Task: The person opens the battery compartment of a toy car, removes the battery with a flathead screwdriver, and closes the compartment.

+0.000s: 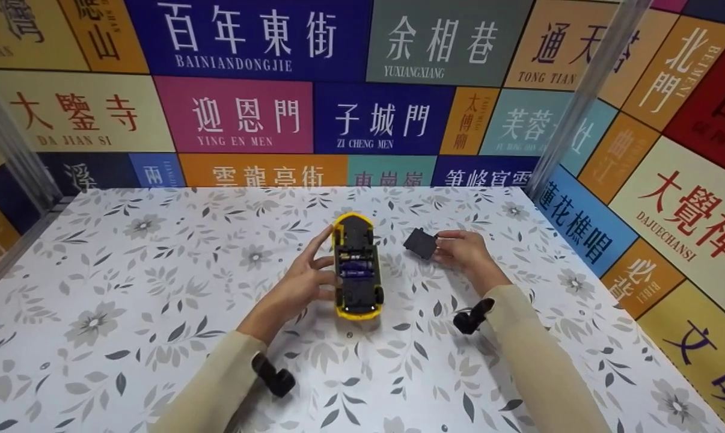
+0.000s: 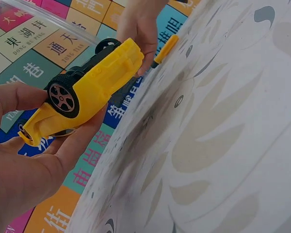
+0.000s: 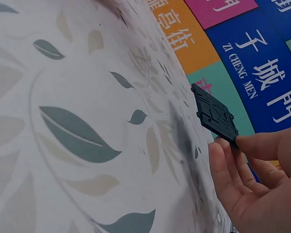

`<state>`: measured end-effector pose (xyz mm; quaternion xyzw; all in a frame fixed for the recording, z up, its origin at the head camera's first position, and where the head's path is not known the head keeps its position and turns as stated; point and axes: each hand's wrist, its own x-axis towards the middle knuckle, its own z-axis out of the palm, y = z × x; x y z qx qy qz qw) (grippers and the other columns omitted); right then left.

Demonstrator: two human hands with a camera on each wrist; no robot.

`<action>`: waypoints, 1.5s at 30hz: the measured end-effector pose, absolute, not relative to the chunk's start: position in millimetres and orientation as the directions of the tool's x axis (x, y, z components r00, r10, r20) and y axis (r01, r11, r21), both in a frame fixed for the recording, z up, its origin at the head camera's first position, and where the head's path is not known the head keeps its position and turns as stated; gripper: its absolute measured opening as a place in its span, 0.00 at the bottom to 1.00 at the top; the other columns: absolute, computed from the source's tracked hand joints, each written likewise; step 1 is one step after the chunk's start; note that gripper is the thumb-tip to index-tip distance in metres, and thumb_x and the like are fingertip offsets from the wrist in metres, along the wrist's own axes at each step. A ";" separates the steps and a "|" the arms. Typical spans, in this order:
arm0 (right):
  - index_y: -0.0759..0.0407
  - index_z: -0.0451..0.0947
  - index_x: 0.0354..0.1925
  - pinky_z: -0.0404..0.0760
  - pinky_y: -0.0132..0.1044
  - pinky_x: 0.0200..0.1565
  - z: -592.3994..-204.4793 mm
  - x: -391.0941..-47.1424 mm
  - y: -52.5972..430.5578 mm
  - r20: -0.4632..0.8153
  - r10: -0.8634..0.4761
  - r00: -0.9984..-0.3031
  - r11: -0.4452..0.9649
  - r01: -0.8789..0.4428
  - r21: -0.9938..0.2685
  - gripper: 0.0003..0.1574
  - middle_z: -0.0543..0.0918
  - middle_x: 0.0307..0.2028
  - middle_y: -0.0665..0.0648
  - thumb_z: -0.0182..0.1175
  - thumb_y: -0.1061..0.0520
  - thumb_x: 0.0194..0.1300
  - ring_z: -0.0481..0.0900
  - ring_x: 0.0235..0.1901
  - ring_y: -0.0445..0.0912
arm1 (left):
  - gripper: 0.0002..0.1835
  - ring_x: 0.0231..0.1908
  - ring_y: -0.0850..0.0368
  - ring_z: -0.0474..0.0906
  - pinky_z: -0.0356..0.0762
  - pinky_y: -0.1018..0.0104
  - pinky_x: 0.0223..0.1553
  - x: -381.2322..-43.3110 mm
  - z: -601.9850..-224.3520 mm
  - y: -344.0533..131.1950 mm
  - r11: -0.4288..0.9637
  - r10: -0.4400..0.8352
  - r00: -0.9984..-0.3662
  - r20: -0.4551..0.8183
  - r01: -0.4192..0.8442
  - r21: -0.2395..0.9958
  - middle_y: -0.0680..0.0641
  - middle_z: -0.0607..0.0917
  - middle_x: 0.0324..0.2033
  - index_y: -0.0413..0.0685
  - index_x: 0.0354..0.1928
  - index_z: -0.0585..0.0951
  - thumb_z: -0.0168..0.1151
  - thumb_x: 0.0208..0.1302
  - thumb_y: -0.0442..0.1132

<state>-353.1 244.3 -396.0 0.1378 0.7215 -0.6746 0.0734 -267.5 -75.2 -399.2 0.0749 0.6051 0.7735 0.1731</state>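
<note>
My left hand [image 1: 294, 287] grips a yellow toy car [image 1: 341, 231] by its side, thumb and fingers along the body. The car's black underside faces the head camera, and its open battery compartment shows several batteries [image 1: 356, 269], mostly purple. In the left wrist view, the car [image 2: 94, 92] is tilted above the table, with a black wheel toward the camera. To the right of the car, my right hand [image 1: 468, 255] pinches a small black battery cover [image 1: 420, 243] at one edge. The right wrist view shows ridges and small tabs on the cover [image 3: 216, 114], held apart from the car.
A white table [image 1: 158, 288] with a grey leaf pattern lies under both hands. A panelled wall [image 1: 236, 114] with coloured signs stands behind it and along the right. The left wrist view shows a slim yellow thing [image 2: 168, 47] with a dark end beyond the right hand.
</note>
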 end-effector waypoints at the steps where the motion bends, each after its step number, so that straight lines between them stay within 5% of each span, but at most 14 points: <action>1: 0.71 0.66 0.68 0.88 0.30 0.37 -397.2 -353.8 245.2 -0.302 0.096 -0.948 0.053 0.308 -0.950 0.31 0.82 0.32 0.53 0.56 0.69 0.69 0.84 0.27 0.40 | 0.55 0.45 0.49 0.83 0.87 0.57 0.37 -267.6 -399.6 -75.1 -0.210 0.360 -0.929 -0.089 -0.174 0.962 0.34 0.73 0.66 0.74 0.79 0.49 0.52 0.56 0.18; 12: 0.73 0.69 0.65 0.87 0.28 0.39 -407.6 -355.0 252.4 -0.337 0.167 -0.926 0.168 0.364 -0.916 0.27 0.72 0.55 0.63 0.52 0.71 0.69 0.80 0.31 0.39 | 0.56 0.47 0.49 0.83 0.87 0.55 0.38 -266.7 -400.0 -72.5 -0.210 0.353 -0.931 -0.097 -0.180 0.961 0.35 0.74 0.64 0.75 0.78 0.49 0.54 0.55 0.19; 20: 0.73 0.72 0.62 0.87 0.27 0.36 -403.9 -347.4 250.2 -0.301 0.167 -0.939 0.217 0.333 -0.918 0.25 0.76 0.42 0.57 0.54 0.71 0.67 0.80 0.26 0.39 | 0.56 0.49 0.47 0.83 0.87 0.56 0.38 -266.4 -399.0 -73.6 -0.199 0.316 -0.941 -0.117 -0.186 0.962 0.36 0.73 0.67 0.76 0.78 0.49 0.55 0.56 0.19; 29: 0.70 0.70 0.65 0.86 0.31 0.43 -400.4 -345.9 247.9 -0.293 0.140 -0.946 0.310 0.323 -0.894 0.29 0.74 0.43 0.55 0.50 0.66 0.66 0.80 0.33 0.42 | 0.56 0.45 0.49 0.84 0.88 0.55 0.38 -267.3 -398.5 -75.1 -0.196 0.316 -0.940 -0.129 -0.198 0.960 0.38 0.75 0.66 0.78 0.78 0.50 0.55 0.55 0.19; 37: 0.65 0.73 0.64 0.81 0.34 0.42 -391.5 -327.2 246.6 -0.201 0.101 -0.974 0.518 0.224 -0.825 0.26 0.79 0.51 0.59 0.53 0.59 0.70 0.77 0.37 0.46 | 0.56 0.45 0.49 0.84 0.87 0.55 0.39 -265.4 -401.9 -74.7 -0.226 0.335 -0.937 -0.100 -0.183 0.957 0.36 0.73 0.66 0.76 0.78 0.49 0.54 0.55 0.19; 45: 0.68 0.71 0.66 0.86 0.34 0.53 -372.9 -312.1 264.7 -0.157 -0.013 -0.988 0.444 0.135 -0.886 0.26 0.73 0.66 0.69 0.53 0.59 0.74 0.80 0.54 0.51 | 0.55 0.40 0.51 0.84 0.87 0.54 0.40 -267.0 -403.8 -73.4 -0.217 0.346 -0.932 -0.104 -0.187 0.958 0.35 0.74 0.65 0.74 0.78 0.50 0.53 0.55 0.19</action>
